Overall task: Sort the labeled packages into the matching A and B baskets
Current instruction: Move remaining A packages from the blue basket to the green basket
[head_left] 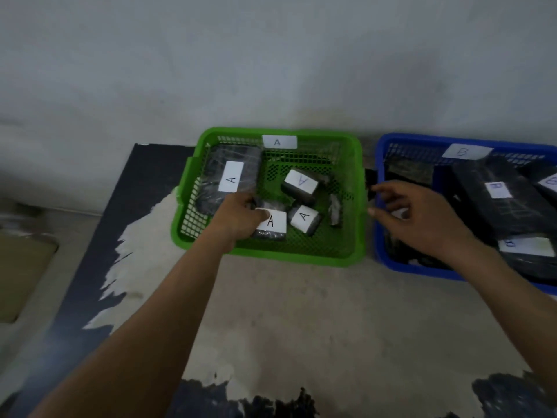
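Left hand [238,215] was inside green A basket [280,257], fingers curled on small A package [275,223] at the near-left of the basket floor. Right hand [419,212] hovered over the left rim of blue B basket [380,236], fingers loosely spread, gripping nothing visible. Every package in view lay in a basket, B packages [497,194] included, so sorting looked nearly done. Narrow gap between baskets; wall close behind; open room on the near side.

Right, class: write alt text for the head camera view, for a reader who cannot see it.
A person's left hand grips an A-labelled package inside the green basket marked A; the right hand hovers open over the blue basket of B-labelled packages.
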